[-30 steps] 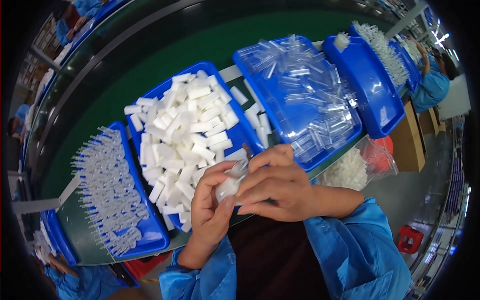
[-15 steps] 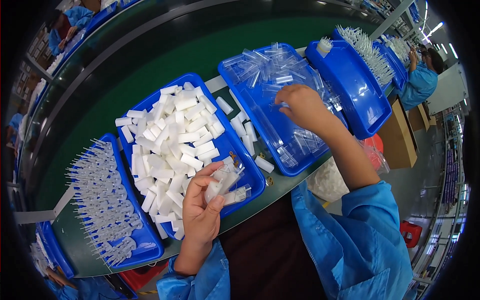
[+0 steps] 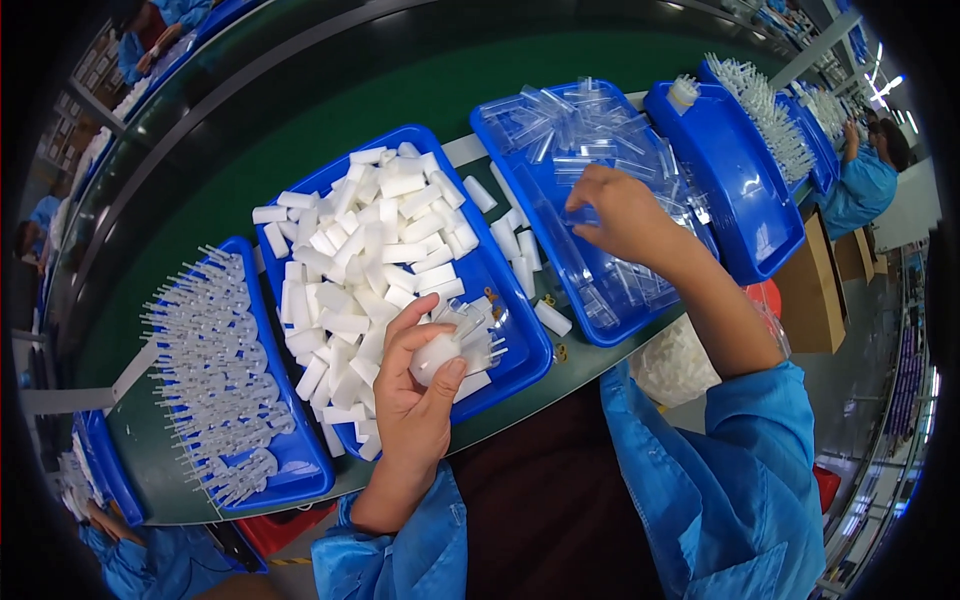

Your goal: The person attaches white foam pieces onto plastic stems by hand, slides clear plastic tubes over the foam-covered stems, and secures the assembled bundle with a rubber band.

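My left hand (image 3: 415, 390) is closed around a white plastic part (image 3: 440, 358) with several clear prongs, which point to the right above the near edge of the middle tray. Above the tray of clear plastic tubes (image 3: 590, 140), my right hand (image 3: 630, 218) has its fingers curled, thumb and forefinger apart; I see nothing between them. Loose white blocks (image 3: 375, 240) are heaped in the blue tray (image 3: 522, 362) beneath and beyond my left hand. The tubes lie scattered in their own blue tray (image 3: 535, 215) to the right, some beneath my right hand.
At the left, a blue tray (image 3: 310, 482) holds rows of white pronged parts (image 3: 215, 370). Several white blocks (image 3: 525, 255) lie between the two middle trays. Another blue tray (image 3: 735, 190) stands at the right, near a cardboard box (image 3: 808, 290). A co-worker (image 3: 865, 185) in blue sits beyond.
The whole view has shifted, with the trays now further right and slightly higher. The white part in my left hand has turned. My right hand remains over the clear tubes, its fingers slightly more apart.
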`<state>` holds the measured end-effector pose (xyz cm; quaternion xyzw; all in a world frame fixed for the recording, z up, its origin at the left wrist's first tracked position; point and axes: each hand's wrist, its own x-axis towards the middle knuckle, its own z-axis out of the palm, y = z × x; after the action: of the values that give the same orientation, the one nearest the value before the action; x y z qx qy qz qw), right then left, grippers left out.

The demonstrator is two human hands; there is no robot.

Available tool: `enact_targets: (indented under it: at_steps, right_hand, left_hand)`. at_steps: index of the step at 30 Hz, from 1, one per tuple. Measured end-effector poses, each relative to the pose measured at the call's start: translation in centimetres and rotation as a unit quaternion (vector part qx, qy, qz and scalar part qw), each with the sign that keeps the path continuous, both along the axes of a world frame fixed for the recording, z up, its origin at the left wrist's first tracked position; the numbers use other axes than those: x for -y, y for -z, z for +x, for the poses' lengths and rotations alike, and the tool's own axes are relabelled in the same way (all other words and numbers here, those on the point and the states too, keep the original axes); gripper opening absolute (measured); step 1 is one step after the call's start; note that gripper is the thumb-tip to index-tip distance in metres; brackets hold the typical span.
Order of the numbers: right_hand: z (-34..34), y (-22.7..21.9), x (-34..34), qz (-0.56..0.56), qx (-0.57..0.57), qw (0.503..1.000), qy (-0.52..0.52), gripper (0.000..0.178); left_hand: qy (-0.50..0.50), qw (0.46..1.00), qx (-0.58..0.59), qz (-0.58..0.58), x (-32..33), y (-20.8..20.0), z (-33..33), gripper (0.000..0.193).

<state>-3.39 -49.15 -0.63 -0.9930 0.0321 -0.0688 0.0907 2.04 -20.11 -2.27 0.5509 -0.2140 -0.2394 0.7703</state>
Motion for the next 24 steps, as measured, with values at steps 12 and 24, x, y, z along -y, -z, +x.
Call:
enact_targets:
  at_steps: [12, 24]
  right_hand:
    - [-1.4, -2.1, -11.0, 0.712, 0.143, 0.687, 0.026, 0.025]
    - [-1.3, -0.8, -14.0, 0.668, 0.162, 0.726, 0.022, 0.028]
  left_hand:
    - [-0.018, 0.995, 0.075, 0.065, 0.1, -0.1, -0.1, 0.018]
    - [-0.015, 0.977, 0.15, 0.151, 0.0, -0.4, -0.2, 0.019]
